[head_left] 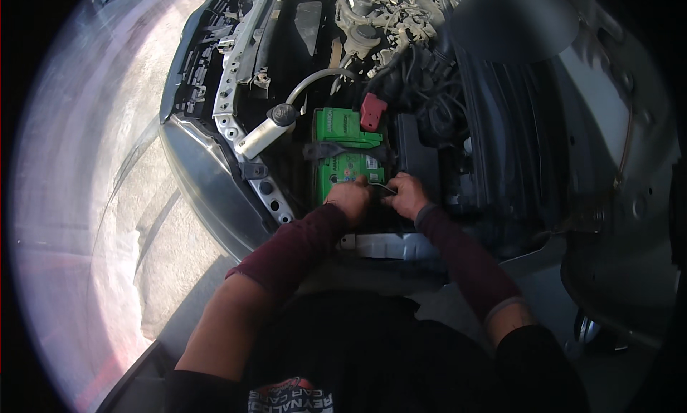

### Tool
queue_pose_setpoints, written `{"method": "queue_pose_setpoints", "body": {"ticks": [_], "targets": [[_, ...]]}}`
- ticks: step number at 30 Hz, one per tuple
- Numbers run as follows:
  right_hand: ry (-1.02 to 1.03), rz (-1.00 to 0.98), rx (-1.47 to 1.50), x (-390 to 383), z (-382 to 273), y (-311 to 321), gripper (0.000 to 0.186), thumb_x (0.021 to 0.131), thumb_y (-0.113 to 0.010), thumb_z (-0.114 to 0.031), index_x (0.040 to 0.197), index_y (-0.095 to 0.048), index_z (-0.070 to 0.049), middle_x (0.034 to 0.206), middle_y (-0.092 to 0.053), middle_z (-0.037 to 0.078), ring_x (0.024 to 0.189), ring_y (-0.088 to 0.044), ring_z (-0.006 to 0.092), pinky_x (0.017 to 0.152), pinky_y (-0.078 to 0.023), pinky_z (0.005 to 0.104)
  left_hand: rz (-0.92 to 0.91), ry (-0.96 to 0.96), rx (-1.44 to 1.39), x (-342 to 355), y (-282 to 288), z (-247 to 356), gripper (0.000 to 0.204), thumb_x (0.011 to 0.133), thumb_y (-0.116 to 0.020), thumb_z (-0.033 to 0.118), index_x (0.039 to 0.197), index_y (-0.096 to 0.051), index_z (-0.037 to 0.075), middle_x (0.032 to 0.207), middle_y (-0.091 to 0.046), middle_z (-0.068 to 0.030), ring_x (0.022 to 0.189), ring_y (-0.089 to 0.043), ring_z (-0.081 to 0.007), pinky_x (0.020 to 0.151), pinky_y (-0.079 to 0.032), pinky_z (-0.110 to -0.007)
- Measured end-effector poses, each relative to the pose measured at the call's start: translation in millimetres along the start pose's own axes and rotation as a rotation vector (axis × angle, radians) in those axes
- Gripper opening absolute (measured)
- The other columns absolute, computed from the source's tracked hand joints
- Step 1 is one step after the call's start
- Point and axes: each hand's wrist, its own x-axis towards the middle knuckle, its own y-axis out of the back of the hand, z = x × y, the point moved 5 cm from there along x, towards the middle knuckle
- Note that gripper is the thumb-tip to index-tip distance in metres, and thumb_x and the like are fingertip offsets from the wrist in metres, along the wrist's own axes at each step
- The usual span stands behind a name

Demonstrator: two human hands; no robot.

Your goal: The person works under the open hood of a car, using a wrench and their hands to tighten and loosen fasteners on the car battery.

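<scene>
A green car battery (342,171) sits in the engine bay, with a dark strap (322,151) across its top. A red plastic cover (373,112) is at its far right corner. My left hand (348,199) is closed at the battery's near edge; what its fingers hold is hidden. Just right of it, my right hand (408,196) has its fingers closed on one end of a thin, pale, bent rod-like piece (383,188). This piece reaches left toward my left hand, and whether it is a tool or a wire is too small to tell.
A black box (417,148) stands right of the battery. To the left are a silver reservoir with a black cap (283,114), its hose (315,77) and the metal front crossmember (227,120). The engine (365,37) lies beyond. The fender's metal edge (383,246) runs below my wrists.
</scene>
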Motion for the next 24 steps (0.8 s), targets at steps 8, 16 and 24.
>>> {"method": "queue_pose_setpoints", "body": {"ticks": [8, 16, 24], "targets": [[0.136, -0.014, -0.083, 5, -1, -5, 0.020, 0.073, -0.067, -0.016, 0.085, -0.058, -0.002, 0.093, -0.054, 0.015, 0.092, -0.055, 0.0347, 0.077, -0.046, 0.0422, 0.049, -0.027, 0.091, 2, -5, 1, 0.028, 0.075, -0.058, 0.016, 0.100, -0.055, 0.003, 0.098, -0.056, -0.0168, 0.082, -0.064, -0.0309, 0.069, -0.052, -0.041], [0.154, 0.074, -0.041, 11, 3, -6, 0.019, 0.070, -0.064, -0.013, 0.083, -0.059, -0.001, 0.095, -0.056, 0.017, 0.093, -0.056, 0.0365, 0.081, -0.045, 0.0431, 0.053, -0.040, 0.129, 5, 2, 5, 0.030, 0.080, -0.056, 0.020, 0.105, -0.053, 0.004, 0.102, -0.055, -0.0172, 0.087, -0.063, -0.0334, 0.072, -0.052, -0.043], [0.029, 0.020, -0.027, 11, 16, 0, 0.025, 0.064, -0.067, -0.018, 0.083, -0.065, -0.002, 0.086, -0.065, 0.020, 0.085, -0.063, 0.0345, 0.073, -0.048, 0.0413, -0.067, -0.083, 0.328, 17, -8, 27, 0.036, 0.082, -0.053, 0.021, 0.114, -0.055, 0.005, 0.114, -0.053, -0.0193, 0.094, -0.062, -0.0305, 0.077, -0.052, -0.041]]}}
